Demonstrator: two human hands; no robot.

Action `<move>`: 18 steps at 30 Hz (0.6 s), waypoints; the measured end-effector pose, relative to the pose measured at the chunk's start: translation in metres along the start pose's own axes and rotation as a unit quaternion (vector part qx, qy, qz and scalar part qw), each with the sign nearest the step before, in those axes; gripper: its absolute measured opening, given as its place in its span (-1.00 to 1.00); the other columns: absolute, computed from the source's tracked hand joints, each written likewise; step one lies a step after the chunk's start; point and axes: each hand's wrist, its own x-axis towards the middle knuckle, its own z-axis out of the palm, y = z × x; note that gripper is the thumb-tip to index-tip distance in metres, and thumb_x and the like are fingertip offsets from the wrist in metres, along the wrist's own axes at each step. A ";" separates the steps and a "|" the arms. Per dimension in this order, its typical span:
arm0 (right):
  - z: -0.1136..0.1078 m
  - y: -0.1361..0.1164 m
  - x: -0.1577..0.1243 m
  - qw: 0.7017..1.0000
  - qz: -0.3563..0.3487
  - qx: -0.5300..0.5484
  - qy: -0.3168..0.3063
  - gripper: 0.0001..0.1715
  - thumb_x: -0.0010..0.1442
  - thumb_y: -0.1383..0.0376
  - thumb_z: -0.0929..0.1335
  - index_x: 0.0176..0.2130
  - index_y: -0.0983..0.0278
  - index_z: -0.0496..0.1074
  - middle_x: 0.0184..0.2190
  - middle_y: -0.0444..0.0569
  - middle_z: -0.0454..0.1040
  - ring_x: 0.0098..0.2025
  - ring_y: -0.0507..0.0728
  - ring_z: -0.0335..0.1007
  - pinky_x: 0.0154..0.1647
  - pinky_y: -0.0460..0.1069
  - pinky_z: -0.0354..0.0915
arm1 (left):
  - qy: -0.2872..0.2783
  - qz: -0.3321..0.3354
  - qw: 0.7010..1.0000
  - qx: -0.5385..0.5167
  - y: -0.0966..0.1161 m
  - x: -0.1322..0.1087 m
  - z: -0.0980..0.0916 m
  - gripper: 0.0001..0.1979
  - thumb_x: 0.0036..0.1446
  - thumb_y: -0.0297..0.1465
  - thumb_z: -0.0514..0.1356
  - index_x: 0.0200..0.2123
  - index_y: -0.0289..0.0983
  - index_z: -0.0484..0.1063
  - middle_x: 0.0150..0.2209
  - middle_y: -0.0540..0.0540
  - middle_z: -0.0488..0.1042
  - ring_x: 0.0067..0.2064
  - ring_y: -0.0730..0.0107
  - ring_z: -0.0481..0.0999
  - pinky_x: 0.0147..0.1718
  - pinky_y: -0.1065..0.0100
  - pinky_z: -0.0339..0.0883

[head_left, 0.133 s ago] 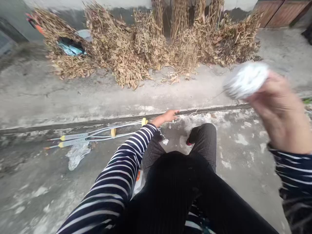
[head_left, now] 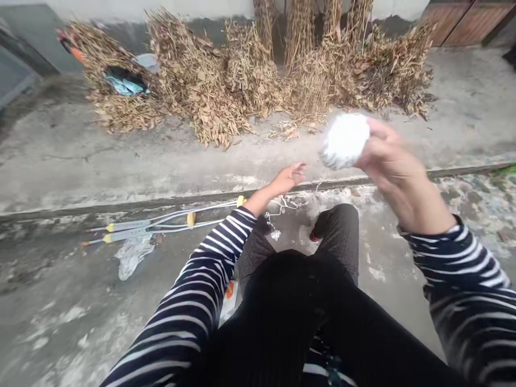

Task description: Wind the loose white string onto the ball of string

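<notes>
A round white ball of what looks like yarn (head_left: 345,141) is in the grip of my right hand (head_left: 389,156), raised at the right; motion blurs it a little. Lower and to the left, my left hand (head_left: 289,178) reaches out over the edge of the concrete step, its fingers apart and slightly bent. I see nothing held in it. Loose white string (head_left: 284,204) lies tangled on the ground below that hand, with a small white clump (head_left: 276,235) at its near end.
A pair of crutches (head_left: 161,224) lies left along the concrete step (head_left: 161,172), beside a crumpled clear plastic bag (head_left: 135,255). Bundles of dry plants (head_left: 217,86) line the wall. A white and orange packet (head_left: 229,295) sits by my left leg.
My right hand has moved left and inward with the white ball. My left hand has risen slightly, and more of the loose string shows beneath it.
</notes>
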 end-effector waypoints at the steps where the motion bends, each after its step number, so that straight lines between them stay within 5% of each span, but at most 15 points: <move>1: 0.008 0.008 0.007 1.000 -0.002 0.001 -0.017 -0.39 -0.21 0.47 0.41 -0.11 0.20 0.65 -0.14 -0.08 0.62 -0.21 0.14 0.47 -0.36 0.01 0.44 | 0.001 0.044 0.998 -0.047 0.017 -0.003 0.005 -0.39 0.10 -0.31 0.41 0.21 -0.33 0.44 0.19 -0.31 0.54 0.20 0.09 0.53 0.27 0.12 0.30; 4: 0.020 0.023 0.023 0.997 -0.006 -0.014 -0.073 -0.42 -0.15 0.42 0.43 -0.07 0.19 0.62 -0.18 -0.06 0.61 -0.24 0.14 0.48 -0.39 -0.01 0.43 | 0.000 0.109 0.983 -0.145 0.062 -0.023 0.027 -0.51 0.15 -0.13 0.38 0.03 -0.32 0.51 -0.06 -0.23 0.66 0.05 0.15 0.61 0.15 0.16 0.37; 7: 0.013 0.036 0.032 0.997 -0.011 -0.027 -0.070 -0.41 -0.16 0.40 0.44 -0.06 0.20 0.60 -0.22 -0.07 0.59 -0.30 0.10 0.45 -0.43 -0.03 0.41 | 0.007 0.084 0.979 -0.183 0.074 -0.049 0.050 -0.55 0.27 0.00 0.24 -0.16 -0.31 0.48 -0.45 -0.06 0.59 -0.32 0.33 0.60 -0.07 0.25 0.41; 13: -0.022 0.095 0.023 0.995 0.030 -0.006 0.094 -0.32 -0.30 0.35 0.41 -0.08 0.26 0.58 -0.32 -0.10 0.54 -0.44 0.02 0.31 -0.50 -0.05 0.34 | -0.047 -0.039 0.988 -0.142 0.015 -0.111 0.058 -0.56 0.29 0.01 0.18 -0.24 -0.30 0.42 -0.56 0.00 0.51 -0.46 0.41 0.51 -0.25 0.35 0.34; 18: -0.065 0.154 0.010 0.940 -0.032 -0.048 0.336 -0.22 -0.38 0.31 0.40 -0.05 0.35 0.50 -0.34 -0.08 0.48 -0.39 0.05 0.29 -0.49 -0.05 0.31 | -0.068 -0.159 0.982 -0.077 -0.016 -0.171 0.014 -0.57 0.17 0.00 0.25 -0.40 -0.29 0.44 -0.62 -0.01 0.48 -0.53 0.44 0.43 -0.34 0.37 0.30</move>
